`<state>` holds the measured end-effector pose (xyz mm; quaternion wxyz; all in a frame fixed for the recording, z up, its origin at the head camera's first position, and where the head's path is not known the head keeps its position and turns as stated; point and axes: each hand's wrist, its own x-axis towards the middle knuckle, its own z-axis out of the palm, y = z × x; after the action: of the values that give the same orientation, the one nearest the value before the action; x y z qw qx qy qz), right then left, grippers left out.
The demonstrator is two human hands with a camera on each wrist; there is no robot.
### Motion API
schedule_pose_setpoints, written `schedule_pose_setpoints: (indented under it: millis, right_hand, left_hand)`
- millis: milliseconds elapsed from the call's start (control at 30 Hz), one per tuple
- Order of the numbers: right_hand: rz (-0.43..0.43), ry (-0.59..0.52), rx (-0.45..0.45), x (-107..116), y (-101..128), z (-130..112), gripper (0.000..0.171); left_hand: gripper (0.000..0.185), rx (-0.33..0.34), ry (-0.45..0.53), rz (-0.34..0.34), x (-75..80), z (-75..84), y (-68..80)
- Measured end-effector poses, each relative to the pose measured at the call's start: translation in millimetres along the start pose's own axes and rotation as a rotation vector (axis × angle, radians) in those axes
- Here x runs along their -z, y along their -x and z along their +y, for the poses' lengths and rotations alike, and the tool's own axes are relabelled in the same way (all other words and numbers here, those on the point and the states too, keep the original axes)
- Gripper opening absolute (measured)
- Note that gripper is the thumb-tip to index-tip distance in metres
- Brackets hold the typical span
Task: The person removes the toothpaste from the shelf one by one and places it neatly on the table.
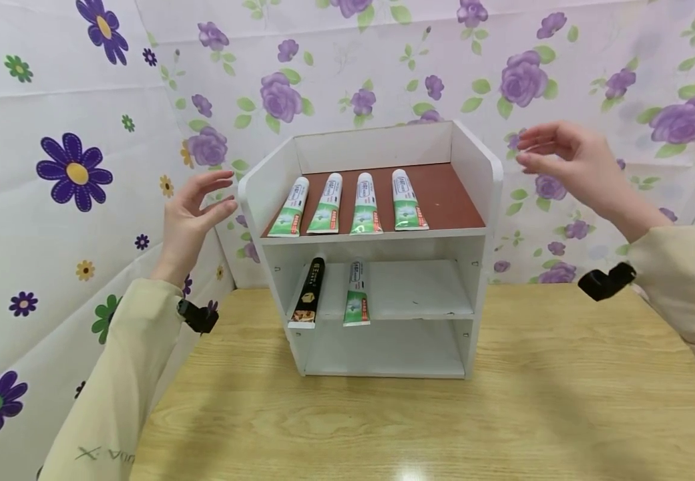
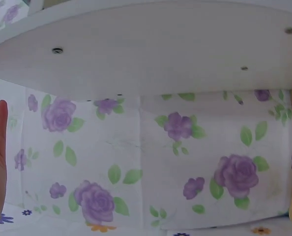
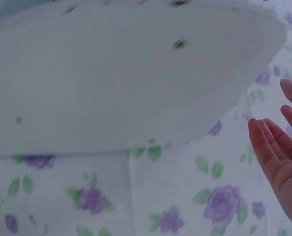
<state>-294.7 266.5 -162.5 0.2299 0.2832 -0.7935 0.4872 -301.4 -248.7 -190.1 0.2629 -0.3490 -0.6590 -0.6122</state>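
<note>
My left hand [image 1: 189, 212] hovers beside the left wall of a white shelf unit [image 1: 364, 235], thumb and fingers apart, holding nothing. Off the unit's right side, in the air, is my right hand [image 1: 569, 164], its fingers loosely bent and nothing between them. Several green and white toothpaste tubes, one of them a tube [image 1: 404, 200] at the right end, lie in a row on the brown top [image 1: 443, 194]. On the middle shelf lie a black toothpaste tube [image 1: 309, 292] at the left and another green and white tube [image 1: 357, 294].
The unit stands on a wooden table [image 1: 347, 421], and its bottom compartment [image 1: 383, 347] is below the middle shelf. Flowered cloth [image 1: 335, 60] hangs behind it and along the left. A black wrist camera [image 1: 607, 280] sits at my right sleeve.
</note>
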Motion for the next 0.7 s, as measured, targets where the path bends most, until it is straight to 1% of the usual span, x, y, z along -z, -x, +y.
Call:
schedule_pose_setpoints:
  millis: [67, 167, 300, 400, 467, 567, 700]
  right_hand:
    - [0.017, -0.042, -0.01, -3.4, -7.6, -11.3, 0.029]
    - [0.027, -0.052, -0.021, -9.5, -17.7, -26.4, 0.029]
    - [0.012, -0.005, 0.032, -21.7, -28.7, -41.8, 0.025]
    - [-0.003, -0.012, 0.078, -31.3, -35.3, -49.9, 0.02]
    - [-0.015, -0.013, 0.082, -37.2, -38.8, -54.8, 0.019]
    - [-0.051, 0.032, 0.057, -46.2, -43.8, -61.3, 0.019]
    - [-0.118, 0.095, 0.029, -59.4, -49.9, -67.4, 0.022]
  left_hand:
    - [0.044, -0.007, 0.03, -0.009, -2.5, 0.5, -5.1]
    - [0.047, -0.001, 0.067, -0.015, -6.1, 1.6, -9.9]
    - [0.048, 0.015, 0.128, -0.007, -9.1, 1.4, -13.1]
    - [0.048, 0.033, 0.16, -0.016, -11.0, 0.0, -15.7]
    - [0.047, 0.045, 0.167, -0.039, -13.1, -1.4, -17.4]
    - [0.045, 0.057, 0.156, -0.074, -15.5, -4.0, -18.6]
    - [0.042, 0.044, 0.166, -0.085, -16.7, -7.5, -19.5]
